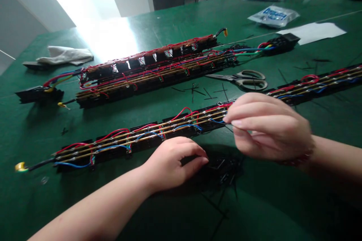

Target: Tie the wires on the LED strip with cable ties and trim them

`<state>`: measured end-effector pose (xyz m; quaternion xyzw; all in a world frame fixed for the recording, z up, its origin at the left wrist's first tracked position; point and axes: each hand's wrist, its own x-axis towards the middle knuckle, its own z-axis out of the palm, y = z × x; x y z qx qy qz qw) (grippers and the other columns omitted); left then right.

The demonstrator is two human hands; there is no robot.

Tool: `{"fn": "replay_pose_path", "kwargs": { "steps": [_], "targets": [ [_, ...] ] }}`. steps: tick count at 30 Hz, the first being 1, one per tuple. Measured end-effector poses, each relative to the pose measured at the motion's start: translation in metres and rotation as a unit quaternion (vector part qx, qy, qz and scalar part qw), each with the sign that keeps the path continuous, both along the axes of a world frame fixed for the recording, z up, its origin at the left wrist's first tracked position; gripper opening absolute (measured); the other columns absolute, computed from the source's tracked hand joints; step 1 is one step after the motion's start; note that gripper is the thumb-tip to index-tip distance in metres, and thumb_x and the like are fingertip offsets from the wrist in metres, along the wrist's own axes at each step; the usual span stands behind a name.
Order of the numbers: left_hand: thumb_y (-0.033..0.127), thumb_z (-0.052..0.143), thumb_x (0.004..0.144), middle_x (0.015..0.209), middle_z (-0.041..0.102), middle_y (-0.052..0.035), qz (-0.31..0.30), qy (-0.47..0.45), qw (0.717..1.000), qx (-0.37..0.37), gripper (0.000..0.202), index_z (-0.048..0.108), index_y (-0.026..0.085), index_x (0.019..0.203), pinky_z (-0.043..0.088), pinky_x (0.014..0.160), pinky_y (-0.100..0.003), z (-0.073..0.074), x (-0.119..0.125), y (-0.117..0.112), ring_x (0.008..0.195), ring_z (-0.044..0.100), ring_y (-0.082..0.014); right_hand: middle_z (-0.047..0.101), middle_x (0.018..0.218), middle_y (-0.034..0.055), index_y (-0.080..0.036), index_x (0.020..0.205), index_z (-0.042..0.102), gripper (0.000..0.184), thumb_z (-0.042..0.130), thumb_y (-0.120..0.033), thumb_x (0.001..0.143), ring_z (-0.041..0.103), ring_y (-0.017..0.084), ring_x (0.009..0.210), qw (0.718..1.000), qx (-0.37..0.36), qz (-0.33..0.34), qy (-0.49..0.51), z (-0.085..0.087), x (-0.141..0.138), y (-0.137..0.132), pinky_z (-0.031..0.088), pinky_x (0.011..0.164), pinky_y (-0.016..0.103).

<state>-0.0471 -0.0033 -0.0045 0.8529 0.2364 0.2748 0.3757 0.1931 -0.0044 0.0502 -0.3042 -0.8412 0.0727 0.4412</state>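
Right hand (266, 128), centre-right of frame: thumb and fingers pinched shut, tips on the red and blue wires of the near strip (127, 141). Can't tell what is between the fingertips, if anything. Motion blur on this hand.

Left hand (175, 162), lower centre: fingers curled into a loose fist, knuckles up, resting on the table (42, 211) just in front of the near strip. Fingertips are at the edge of a pile of black ties (226, 169). Can't tell if it grips one.

Near strip: long black bar with brass rails and red/blue wires, lying diagonally from lower left to the right hand. A yellow terminal (20, 166) is at its lower-left end. A similar bar continues from behind the right hand to the right edge; the hand hides any join, so can't tell if it's one piece.

Behind, centre-left: far strips (147, 69), two lying side by side and touching, same diagonal, with wire bundles at both ends running into a black plug on the left (39, 94) and one on the right (283, 43).

Scissors (243, 79) lie between the far strips and the right hand, blades shut. Cut tie ends are scattered beside them.

Upper left: cloth (65, 54). Upper right: two plastic bags (273, 15) and a white sheet (311, 32).
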Motion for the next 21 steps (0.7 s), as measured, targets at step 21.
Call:
{"fn": "replay_pose_path", "kwargs": {
  "steps": [21],
  "targets": [
    [0.038,0.048,0.098,0.084,0.073,-0.0039,0.282,0.251,0.926,0.024,0.032,0.071,0.020,0.086,0.040,0.069,-0.030,0.029,0.013,0.069,0.080,0.063,-0.0194,0.070,0.078,-0.0006,-0.026,0.093,0.054,0.015,0.057,-0.012,0.088,0.065,0.016,0.072,0.990,0.108,0.014,-0.093,-0.051,-0.001,0.031,0.053,0.068,0.032]
  ]
}}
